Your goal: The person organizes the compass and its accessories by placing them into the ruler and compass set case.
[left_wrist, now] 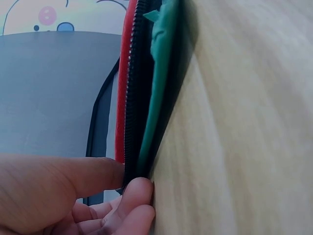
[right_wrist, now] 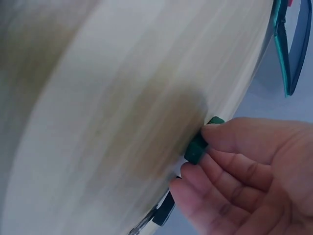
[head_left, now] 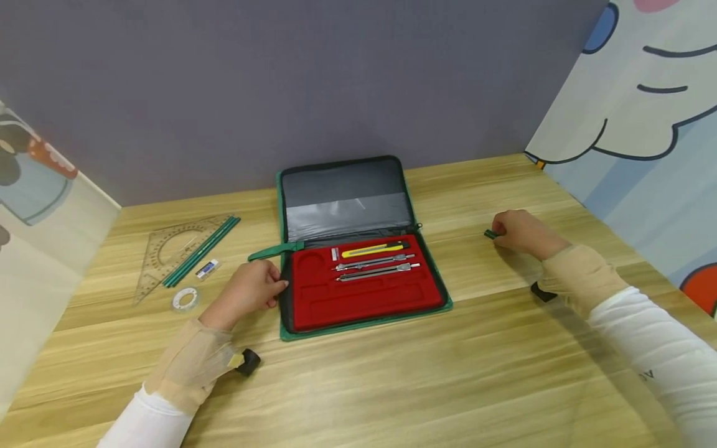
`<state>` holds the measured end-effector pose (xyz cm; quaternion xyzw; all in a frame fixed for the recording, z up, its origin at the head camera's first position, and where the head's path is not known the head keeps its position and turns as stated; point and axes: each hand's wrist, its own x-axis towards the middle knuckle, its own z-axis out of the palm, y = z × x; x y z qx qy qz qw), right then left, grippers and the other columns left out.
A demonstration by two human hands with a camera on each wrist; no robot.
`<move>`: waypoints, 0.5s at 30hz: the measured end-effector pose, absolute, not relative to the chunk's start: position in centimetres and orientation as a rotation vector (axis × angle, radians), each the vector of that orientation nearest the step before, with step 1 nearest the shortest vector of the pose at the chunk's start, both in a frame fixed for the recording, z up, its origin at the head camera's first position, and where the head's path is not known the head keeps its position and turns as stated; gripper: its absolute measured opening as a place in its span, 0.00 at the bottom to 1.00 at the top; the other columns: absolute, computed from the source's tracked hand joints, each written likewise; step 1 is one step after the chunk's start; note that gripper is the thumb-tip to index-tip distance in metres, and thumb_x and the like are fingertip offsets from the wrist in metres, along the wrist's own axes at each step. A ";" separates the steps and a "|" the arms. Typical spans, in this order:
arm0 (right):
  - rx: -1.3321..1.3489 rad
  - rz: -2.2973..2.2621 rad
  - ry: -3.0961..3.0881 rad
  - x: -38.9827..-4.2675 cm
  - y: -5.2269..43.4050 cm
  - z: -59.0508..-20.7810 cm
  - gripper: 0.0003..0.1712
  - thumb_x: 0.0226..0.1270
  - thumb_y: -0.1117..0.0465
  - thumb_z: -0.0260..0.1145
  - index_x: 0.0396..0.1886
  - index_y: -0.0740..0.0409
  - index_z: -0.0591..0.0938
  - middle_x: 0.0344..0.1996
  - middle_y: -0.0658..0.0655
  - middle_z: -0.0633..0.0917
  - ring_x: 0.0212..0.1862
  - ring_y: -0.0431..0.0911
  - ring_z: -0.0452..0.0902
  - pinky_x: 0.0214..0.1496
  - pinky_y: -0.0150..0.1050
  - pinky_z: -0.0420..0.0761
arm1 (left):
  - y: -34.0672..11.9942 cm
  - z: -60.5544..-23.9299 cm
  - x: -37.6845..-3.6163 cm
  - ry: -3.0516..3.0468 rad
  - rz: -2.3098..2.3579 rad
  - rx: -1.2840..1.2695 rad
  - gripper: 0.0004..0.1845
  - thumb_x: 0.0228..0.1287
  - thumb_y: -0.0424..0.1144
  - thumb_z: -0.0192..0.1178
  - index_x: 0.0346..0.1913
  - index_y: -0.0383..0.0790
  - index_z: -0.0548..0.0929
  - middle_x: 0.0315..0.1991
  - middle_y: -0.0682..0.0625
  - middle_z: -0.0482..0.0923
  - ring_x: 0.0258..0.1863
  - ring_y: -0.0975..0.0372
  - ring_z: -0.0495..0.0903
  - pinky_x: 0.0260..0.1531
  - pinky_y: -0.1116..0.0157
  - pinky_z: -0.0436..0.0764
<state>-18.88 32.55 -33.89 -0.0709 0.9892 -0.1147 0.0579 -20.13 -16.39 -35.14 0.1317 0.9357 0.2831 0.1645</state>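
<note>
A zip case [head_left: 365,323] with a green edge lies unfolded, its red tray [head_left: 370,308] facing up. My left hand [head_left: 253,289] pinches the case's left edge, thumb on top; in the left wrist view the fingers meet at the black zipper [left_wrist: 131,98]. Over on the right, my right hand [head_left: 518,233] pinches a small dark green block [right_wrist: 196,148] between thumb and fingers, close over the table. A black piece with a metal end [right_wrist: 165,209] shows beyond those fingertips. In the tray are a yellow utility knife [head_left: 372,250], two metal compasses [head_left: 378,272] and a small lead case [head_left: 335,254].
Left of the case lie a clear set square [head_left: 150,264], green pencils [head_left: 201,252], a white eraser [head_left: 207,269] and a tape roll [head_left: 185,299]. The green strap [head_left: 274,251] sticks out leftward. A grey partition [head_left: 336,87] stands behind the wooden table [head_left: 358,392].
</note>
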 end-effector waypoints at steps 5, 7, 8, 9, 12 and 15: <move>-0.249 -0.375 2.996 -18.8 31.9 -33.9 0.05 0.56 0.69 0.66 0.29 0.66 0.77 0.23 0.56 0.79 0.26 0.47 0.71 0.30 0.42 0.72 | -16.4 -35.1 -20.2 2.667 0.801 0.386 0.07 0.64 0.34 0.58 0.32 0.33 0.75 0.18 0.48 0.76 0.15 0.64 0.76 0.19 0.69 0.76; -0.266 -0.378 3.002 -18.8 31.5 -33.9 0.05 0.56 0.69 0.66 0.29 0.65 0.77 0.22 0.55 0.79 0.26 0.46 0.71 0.29 0.41 0.71 | -16.4 -35.1 -20.3 2.667 0.805 0.389 0.07 0.64 0.35 0.58 0.32 0.33 0.75 0.18 0.47 0.76 0.15 0.64 0.76 0.19 0.69 0.76; -0.277 -0.379 3.006 -18.8 31.3 -33.9 0.05 0.56 0.69 0.66 0.28 0.64 0.77 0.22 0.54 0.79 0.25 0.45 0.70 0.29 0.40 0.71 | -16.4 -35.1 -20.3 2.666 0.808 0.388 0.07 0.64 0.35 0.58 0.32 0.33 0.75 0.19 0.48 0.76 0.16 0.64 0.76 0.19 0.69 0.77; -0.292 -0.380 3.011 -18.8 31.1 -33.9 0.05 0.56 0.68 0.66 0.28 0.64 0.77 0.21 0.53 0.78 0.25 0.45 0.70 0.28 0.39 0.70 | -16.4 -35.2 -20.3 2.666 0.809 0.394 0.07 0.64 0.35 0.58 0.32 0.33 0.75 0.20 0.47 0.76 0.16 0.64 0.76 0.19 0.69 0.77; -0.348 -0.406 3.010 -18.7 30.3 -33.7 0.04 0.57 0.69 0.65 0.28 0.64 0.77 0.21 0.53 0.78 0.24 0.44 0.69 0.28 0.38 0.69 | -16.4 -35.2 -20.4 2.664 0.811 0.392 0.07 0.64 0.35 0.58 0.33 0.33 0.75 0.20 0.47 0.76 0.16 0.64 0.76 0.19 0.69 0.77; -0.400 -0.442 3.002 -18.5 29.1 -33.5 0.03 0.56 0.69 0.65 0.29 0.64 0.78 0.22 0.53 0.79 0.24 0.44 0.70 0.28 0.38 0.71 | -16.4 -35.2 -20.4 2.661 0.812 0.398 0.07 0.64 0.34 0.58 0.32 0.32 0.75 0.19 0.47 0.76 0.16 0.64 0.76 0.19 0.69 0.77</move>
